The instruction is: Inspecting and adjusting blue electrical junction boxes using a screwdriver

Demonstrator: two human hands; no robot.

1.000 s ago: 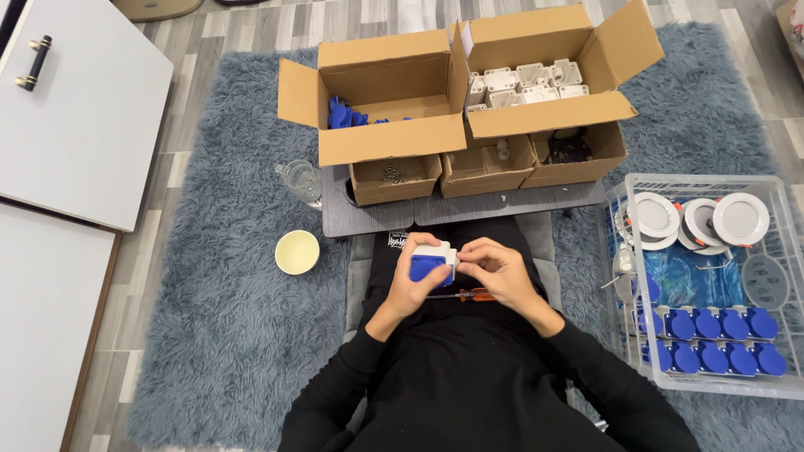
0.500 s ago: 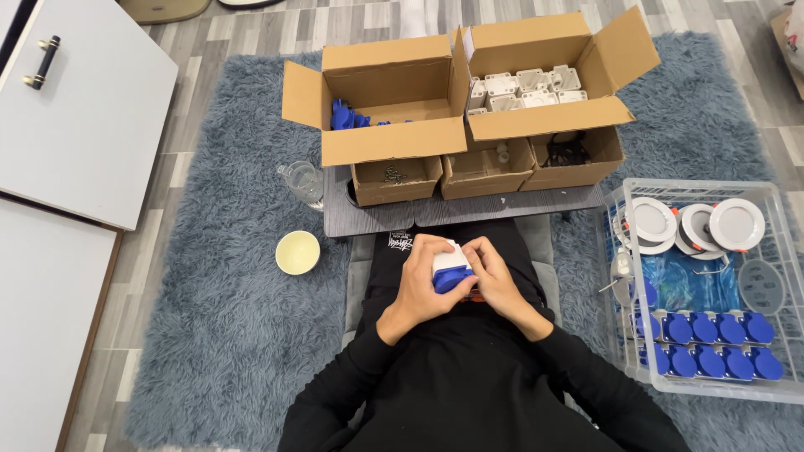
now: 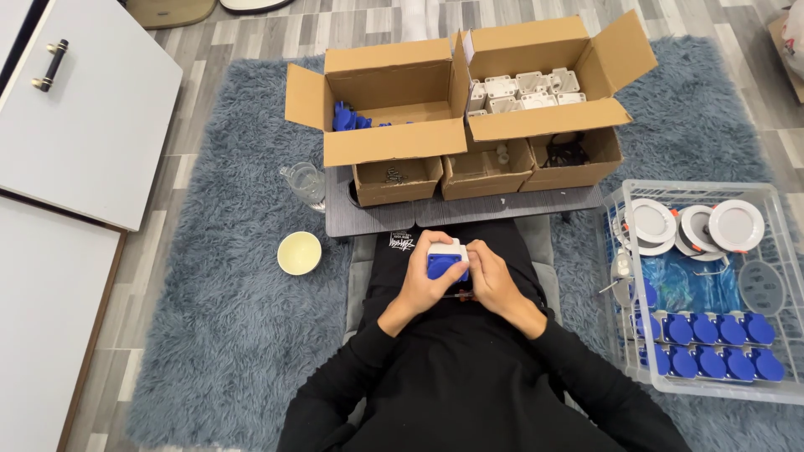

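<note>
**Blue and white socket box held in both hands**

Blue plastic shows on the front of the small white socket box [image 3: 448,259] that I hold over my lap. My left hand [image 3: 423,286] wraps around its left side and bottom. My right hand [image 3: 488,276] presses on its right side, fingers curled in. Both hands are close together and clamped on this one piece. I cannot tell if anything small sits between my fingers.

It looks to me like a good part of the work is done. The clear plastic crate [image 3: 779,209] on my right holds rows of round blue finished pieces [image 3: 712,347] and some round white lamps [image 3: 695,224]. But plenty seems left. The open cardboard box with white plastic shells [image 3: 523,90] is still quite full. The open cardboard box with loose blue parts [image 3: 352,119] beside it has some too. Three smaller brown boxes [image 3: 486,167] sit on the grey board in front of me.

A cream bowl [image 3: 299,253] and a clear glass jar [image 3: 303,182] rest on the fluffy blue rug [image 3: 226,318], well apart from my hands.
</note>
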